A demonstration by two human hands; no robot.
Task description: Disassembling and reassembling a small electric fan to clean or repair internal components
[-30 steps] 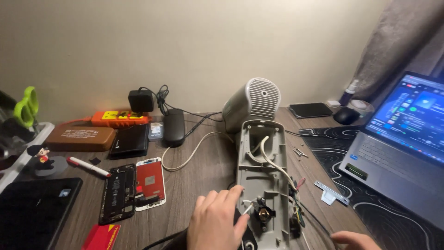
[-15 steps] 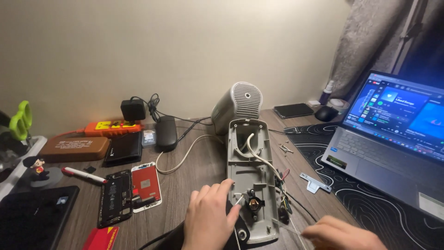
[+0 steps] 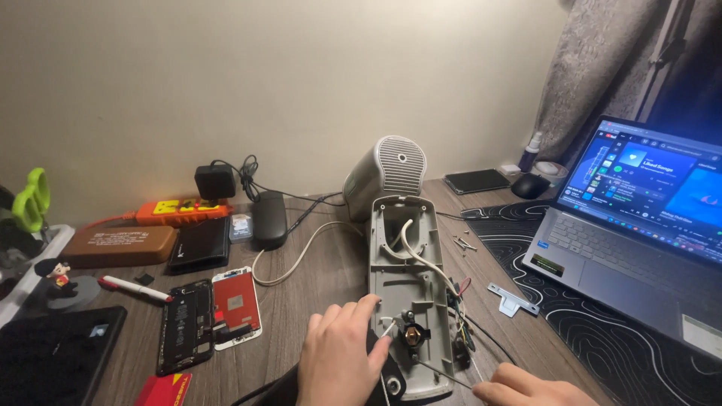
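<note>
An opened grey plastic casing (image 3: 402, 282) lies lengthwise on the wooden desk, with white cable, coloured wires and a brass part (image 3: 412, 334) inside. My left hand (image 3: 342, 357) lies on the casing's near left side with fingers spread, index tip beside a white wire end. My right hand (image 3: 526, 392) shows only partly at the bottom edge. Its fingers are closed on a thin grey rod (image 3: 444, 374) that reaches toward the brass part.
An open laptop (image 3: 639, 225) stands at the right on a black patterned mat (image 3: 602, 346), with a small metal bracket (image 3: 511, 298) and loose screws (image 3: 465, 243). A dismantled phone (image 3: 209, 319), pen (image 3: 135, 288), orange power strip (image 3: 184, 210) and grey speaker (image 3: 387, 173) lie left and behind.
My right hand has come further in from the bottom right toward the casing. My left hand stays on the casing. The view has shifted slightly.
</note>
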